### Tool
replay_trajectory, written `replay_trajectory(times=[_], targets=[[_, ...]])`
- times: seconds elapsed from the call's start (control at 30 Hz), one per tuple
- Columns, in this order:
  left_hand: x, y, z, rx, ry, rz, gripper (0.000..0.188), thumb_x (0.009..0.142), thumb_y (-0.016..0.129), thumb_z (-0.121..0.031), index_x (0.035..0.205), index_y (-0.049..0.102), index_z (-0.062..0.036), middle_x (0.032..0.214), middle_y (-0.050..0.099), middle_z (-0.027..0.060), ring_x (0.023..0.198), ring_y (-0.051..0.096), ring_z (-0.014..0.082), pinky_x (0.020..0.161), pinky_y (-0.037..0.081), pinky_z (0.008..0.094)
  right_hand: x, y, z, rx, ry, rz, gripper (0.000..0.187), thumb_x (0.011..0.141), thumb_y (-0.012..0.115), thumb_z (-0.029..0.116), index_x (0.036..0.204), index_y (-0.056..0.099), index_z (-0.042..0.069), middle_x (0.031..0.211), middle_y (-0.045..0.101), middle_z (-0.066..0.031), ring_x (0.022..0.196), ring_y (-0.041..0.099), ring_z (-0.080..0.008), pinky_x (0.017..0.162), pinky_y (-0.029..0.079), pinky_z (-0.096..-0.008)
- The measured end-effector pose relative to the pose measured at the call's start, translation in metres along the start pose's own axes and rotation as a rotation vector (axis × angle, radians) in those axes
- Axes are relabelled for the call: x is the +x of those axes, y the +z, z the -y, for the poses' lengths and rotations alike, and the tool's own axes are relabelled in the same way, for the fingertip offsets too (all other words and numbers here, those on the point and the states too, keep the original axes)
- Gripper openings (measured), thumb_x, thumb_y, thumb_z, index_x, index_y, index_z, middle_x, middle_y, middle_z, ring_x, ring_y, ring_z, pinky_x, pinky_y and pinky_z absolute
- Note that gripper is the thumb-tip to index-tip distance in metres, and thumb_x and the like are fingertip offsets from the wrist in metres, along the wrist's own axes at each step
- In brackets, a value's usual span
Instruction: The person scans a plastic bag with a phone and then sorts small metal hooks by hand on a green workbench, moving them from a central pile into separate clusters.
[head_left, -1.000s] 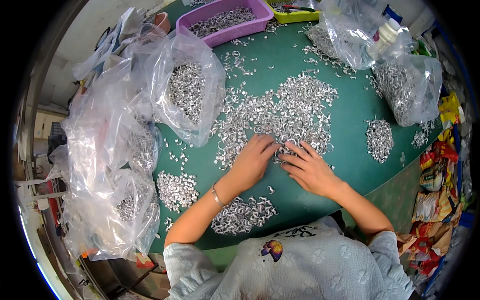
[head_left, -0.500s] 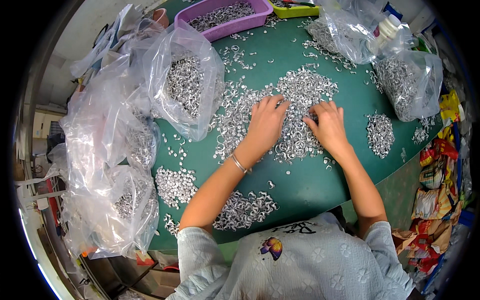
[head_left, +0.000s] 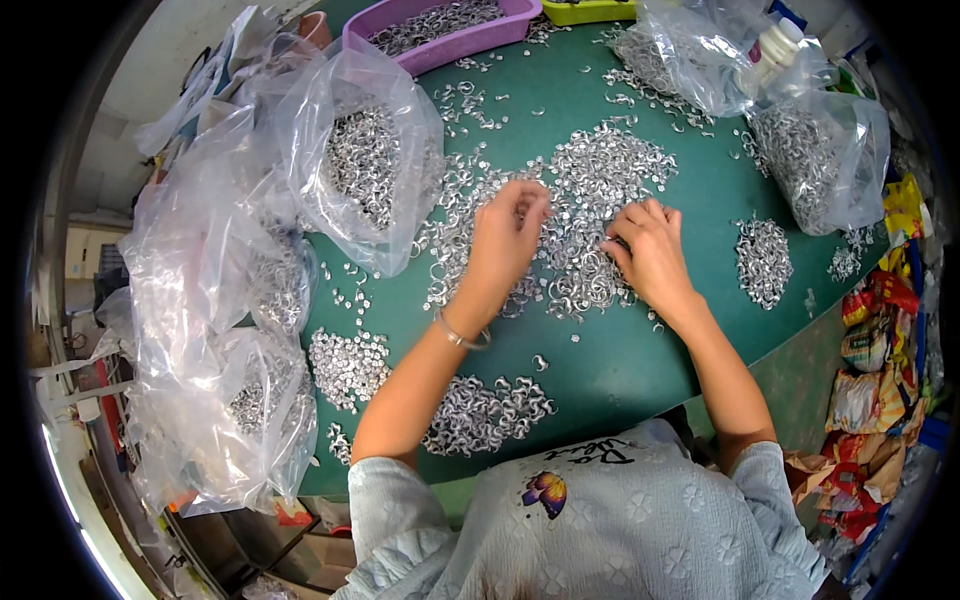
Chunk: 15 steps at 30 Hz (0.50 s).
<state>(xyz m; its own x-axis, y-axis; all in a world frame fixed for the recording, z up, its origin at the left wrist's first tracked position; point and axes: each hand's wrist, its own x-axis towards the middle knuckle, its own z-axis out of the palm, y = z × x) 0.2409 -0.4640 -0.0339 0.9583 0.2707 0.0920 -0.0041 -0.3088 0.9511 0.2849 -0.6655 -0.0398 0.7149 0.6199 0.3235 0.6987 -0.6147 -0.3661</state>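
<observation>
A wide heap of small silvery metal pieces [head_left: 590, 270], curved hooks mixed with little nut-like bits, spreads over the green table. My left hand [head_left: 510, 222] is raised slightly over the heap's left part, its fingers curled together; whatever they hold is hidden. At the heap's right side, my right hand [head_left: 645, 245] has bent fingers, with thumb and forefinger close together at the metal pieces. Anything between those fingertips is too small to make out. Beside my left forearm lie a pile of nut-like bits [head_left: 348, 368] and a pile of curved pieces [head_left: 490, 412].
Clear plastic bags of metal pieces stand at the left [head_left: 365, 165] and far right [head_left: 810, 165]. A purple tray [head_left: 430, 55] and part of a yellow-green tray [head_left: 590, 12] sit at the far edge. Another small pile [head_left: 763, 262] lies right of my right hand.
My left hand has drawn a little left and its fingers have curled in. My right hand has stayed at the heap, thumb and forefinger coming closer. The view has shifted slightly.
</observation>
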Motion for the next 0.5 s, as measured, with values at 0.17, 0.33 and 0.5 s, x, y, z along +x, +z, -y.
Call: replay_trajectory(times=[0.17, 0.33, 0.5], targets=[[-0.070, -0.012, -0.016, 0.223, 0.132, 0.258, 0.017, 0.088, 0.059, 0.001, 0.105, 0.061, 0.0018, 0.086, 0.065, 0.0131, 0.072, 0.063, 0.0199, 0.065, 0.050, 0.0296, 0.002, -0.010, -0.022, -0.022, 0.164, -0.112, 0.012, 0.078, 0.071, 0.014, 0.086, 0.065, 0.007, 0.089, 0.060, -0.0048, 0.092, 0.052, -0.0254, 0.086, 0.034, -0.0412], [-0.129, -0.017, -0.015, 0.330, 0.258, 0.454, 0.026, 0.080, 0.058, 0.006, 0.105, 0.060, 0.0008, 0.098, 0.062, 0.0146, 0.085, 0.060, 0.0310, 0.075, 0.048, 0.0356, 0.003, -0.007, -0.006, -0.021, 0.069, -0.091, 0.016, 0.076, 0.073, 0.014, 0.087, 0.065, 0.006, 0.093, 0.057, -0.0056, 0.095, 0.051, -0.0257, 0.086, 0.034, -0.0431], [-0.159, -0.020, -0.016, 0.513, 0.303, 0.549, 0.039, 0.070, 0.057, 0.008, 0.108, 0.058, 0.0013, 0.118, 0.053, 0.0154, 0.114, 0.049, 0.0344, 0.092, 0.041, 0.0427, 0.013, 0.003, 0.000, -0.169, 0.055, 0.001, 0.015, 0.073, 0.073, 0.012, 0.083, 0.065, 0.005, 0.093, 0.055, -0.0080, 0.097, 0.050, -0.0269, 0.086, 0.035, -0.0453]])
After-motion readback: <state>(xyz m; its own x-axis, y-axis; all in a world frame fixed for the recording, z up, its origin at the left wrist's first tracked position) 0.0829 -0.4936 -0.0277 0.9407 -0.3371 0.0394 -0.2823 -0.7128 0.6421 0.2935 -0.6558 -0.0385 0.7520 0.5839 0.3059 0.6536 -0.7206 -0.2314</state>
